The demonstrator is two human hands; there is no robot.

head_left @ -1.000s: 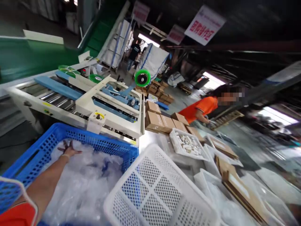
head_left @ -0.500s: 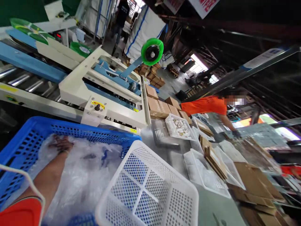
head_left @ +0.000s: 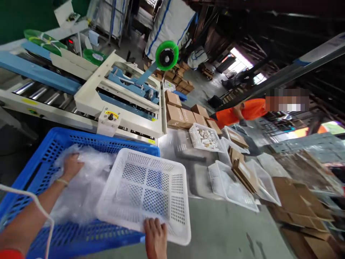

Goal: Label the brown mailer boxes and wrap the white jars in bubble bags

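My left hand is closed on a bunch of clear plastic bags inside the large blue crate. A white perforated basket stands tilted over the crate's right side, with nothing inside it. My right hand grips the near rim of this basket, its fingers bent over the edge and the thumb hidden. A white cord hangs across my left forearm.
Behind the crate stands a carton-sealing machine with a green tape roll. Cardboard boxes sit past its end. On the right are a basket of small white items, another white basket, flat cardboard and a person in orange.
My right hand has come into view on the white basket, which has moved left over the crate. My left hand has gone from spread on the plastic to closed, gathering the plastic up.
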